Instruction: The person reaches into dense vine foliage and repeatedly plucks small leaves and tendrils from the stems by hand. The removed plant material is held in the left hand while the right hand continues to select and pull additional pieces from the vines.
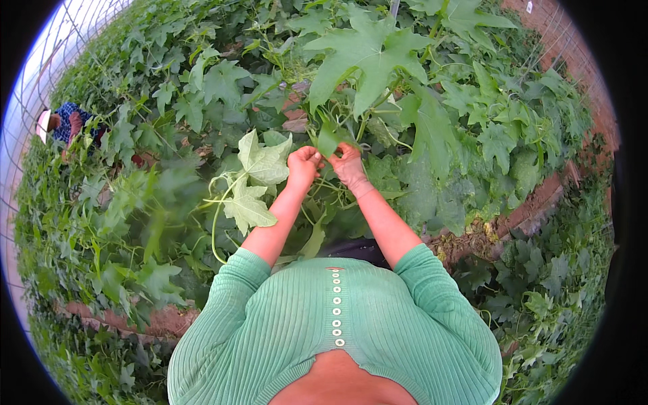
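Observation:
My left hand (302, 166) and my right hand (348, 166) are raised among lobed-leaf vines, their fingertips almost meeting. The fingers of my left hand are bent in against the thumb; whatever they may pinch is too small to make out. A small, slightly blurred green leaf (329, 138) hangs between the hands and touches or covers the fingertips of my right hand, so its grip is hidden. Beside my left wrist and forearm lie pale, upturned leaves (264, 161) on a curling vine stem (216, 230). Thin green stems (365, 121) rise just beyond my right hand.
A broad lobed leaf (372, 53) spreads above the hands. Dense foliage (223, 83) surrounds them. Another person (71, 124) in a pale hat stands among the plants at far left. Withered leaves (473, 240) and bare soil (539, 202) lie to the right. Netting (25, 106) borders the left rim.

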`<state>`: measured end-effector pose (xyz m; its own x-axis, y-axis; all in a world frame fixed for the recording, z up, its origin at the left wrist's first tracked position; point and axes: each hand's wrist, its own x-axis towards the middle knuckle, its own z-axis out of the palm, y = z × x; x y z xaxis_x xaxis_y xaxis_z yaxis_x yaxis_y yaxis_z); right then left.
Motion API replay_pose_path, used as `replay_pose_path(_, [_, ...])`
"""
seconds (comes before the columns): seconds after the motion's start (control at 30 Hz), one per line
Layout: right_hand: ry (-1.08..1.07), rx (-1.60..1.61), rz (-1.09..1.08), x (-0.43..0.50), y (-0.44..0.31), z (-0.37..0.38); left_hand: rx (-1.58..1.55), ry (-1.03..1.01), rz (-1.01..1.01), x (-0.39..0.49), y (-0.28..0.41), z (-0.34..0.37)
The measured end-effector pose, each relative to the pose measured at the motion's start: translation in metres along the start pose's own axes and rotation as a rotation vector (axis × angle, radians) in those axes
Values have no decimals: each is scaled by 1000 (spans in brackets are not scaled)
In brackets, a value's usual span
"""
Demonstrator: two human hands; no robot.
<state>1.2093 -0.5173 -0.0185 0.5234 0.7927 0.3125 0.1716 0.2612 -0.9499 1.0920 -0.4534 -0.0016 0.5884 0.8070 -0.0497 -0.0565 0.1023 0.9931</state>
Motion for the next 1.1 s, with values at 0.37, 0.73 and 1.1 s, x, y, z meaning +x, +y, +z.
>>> replay_pose_path(0.37, [-3, 182, 122, -4, -14, 30, -169, 145, 28, -13, 1, -11])
replay_pose_path(0.73, [-2, -411, -50, -3, -13, 31, 196, 132, 266, 0, -6, -20])
replay_pose_path(1.1, [-622, -666, -89, -41, -56, 29, 100, 208, 292, 31, -22, -70])
